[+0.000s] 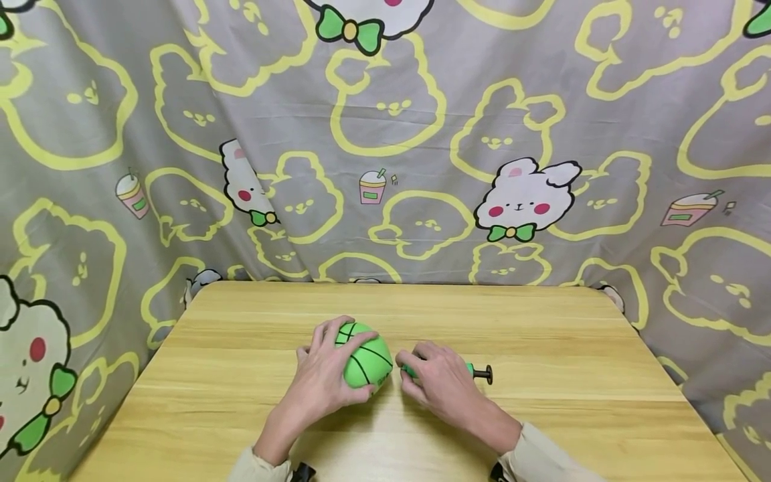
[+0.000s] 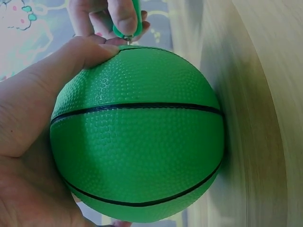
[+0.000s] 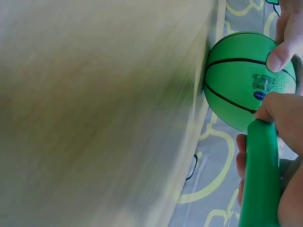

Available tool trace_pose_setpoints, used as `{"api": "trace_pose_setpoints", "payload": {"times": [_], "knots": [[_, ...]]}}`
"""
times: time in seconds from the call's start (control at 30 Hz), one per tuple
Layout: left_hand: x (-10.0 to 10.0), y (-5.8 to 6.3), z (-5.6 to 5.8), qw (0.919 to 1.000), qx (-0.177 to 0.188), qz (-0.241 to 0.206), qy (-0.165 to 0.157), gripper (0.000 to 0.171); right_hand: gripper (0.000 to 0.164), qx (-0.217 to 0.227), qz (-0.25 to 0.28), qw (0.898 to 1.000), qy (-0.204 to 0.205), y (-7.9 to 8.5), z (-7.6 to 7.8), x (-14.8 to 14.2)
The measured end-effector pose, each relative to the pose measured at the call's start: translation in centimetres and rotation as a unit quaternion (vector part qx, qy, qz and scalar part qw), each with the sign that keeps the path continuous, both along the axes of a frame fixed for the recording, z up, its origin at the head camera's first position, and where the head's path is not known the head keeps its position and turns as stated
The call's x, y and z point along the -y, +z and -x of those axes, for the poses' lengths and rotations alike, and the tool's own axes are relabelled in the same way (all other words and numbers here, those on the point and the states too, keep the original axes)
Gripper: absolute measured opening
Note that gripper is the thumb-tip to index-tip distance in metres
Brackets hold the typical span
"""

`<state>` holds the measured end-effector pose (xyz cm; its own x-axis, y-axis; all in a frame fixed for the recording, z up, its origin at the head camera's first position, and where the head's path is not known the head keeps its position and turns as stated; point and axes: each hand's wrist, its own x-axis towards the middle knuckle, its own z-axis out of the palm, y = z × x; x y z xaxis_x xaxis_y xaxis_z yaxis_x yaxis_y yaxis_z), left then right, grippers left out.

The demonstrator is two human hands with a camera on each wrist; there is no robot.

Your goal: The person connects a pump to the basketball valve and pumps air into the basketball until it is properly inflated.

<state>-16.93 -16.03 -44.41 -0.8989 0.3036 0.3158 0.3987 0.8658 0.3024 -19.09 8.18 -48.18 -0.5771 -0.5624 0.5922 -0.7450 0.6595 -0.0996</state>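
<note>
A small green basketball with black lines rests on the table, gripped by my left hand with fingers spread over its top and left side. My right hand holds a green hand pump lying sideways, its black handle sticking out to the right. In the left wrist view a thin metal needle at the pump's tip meets the ball's edge near my left thumb; how deep it sits I cannot tell. A barcode label shows on the ball's side toward the pump.
The wooden table has rounded far corners. Behind it and on both sides hangs a grey curtain with yellow cartoon outlines and white rabbits.
</note>
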Motion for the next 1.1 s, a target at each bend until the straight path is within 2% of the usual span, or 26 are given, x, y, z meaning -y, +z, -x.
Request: {"api": "trace_pose_setpoints", "payload": {"times": [0.2, 0.63, 0.83, 0.97, 1.1], "knots": [[0.1, 0.0, 0.0, 0.9999, 0.009, -0.006, 0.002, 0.080, 0.015, -0.001, -0.004, 1.000, 0.001, 0.1, 0.0, 0.0], [-0.2, 0.1, 0.0, 1.0000, 0.004, -0.001, -0.003, 0.081, 0.015, -0.010, -0.007, 1.000, -0.009, 0.1, -0.2, -0.5], [0.3, 0.2, 0.1, 0.9992, 0.028, -0.026, 0.007, 0.084, 0.012, -0.016, 0.009, 1.000, -0.019, 0.1, -0.2, -1.7], [0.4, 0.3, 0.1, 0.9993, 0.022, -0.031, 0.002, 0.085, 0.011, 0.006, 0.025, 0.999, -0.025, 0.2, -0.3, -2.9], [0.2, 0.3, 0.1, 0.9991, 0.019, -0.036, 0.005, 0.086, 0.018, 0.052, 0.024, 0.998, -0.030, 0.5, -0.5, -3.4]]}}
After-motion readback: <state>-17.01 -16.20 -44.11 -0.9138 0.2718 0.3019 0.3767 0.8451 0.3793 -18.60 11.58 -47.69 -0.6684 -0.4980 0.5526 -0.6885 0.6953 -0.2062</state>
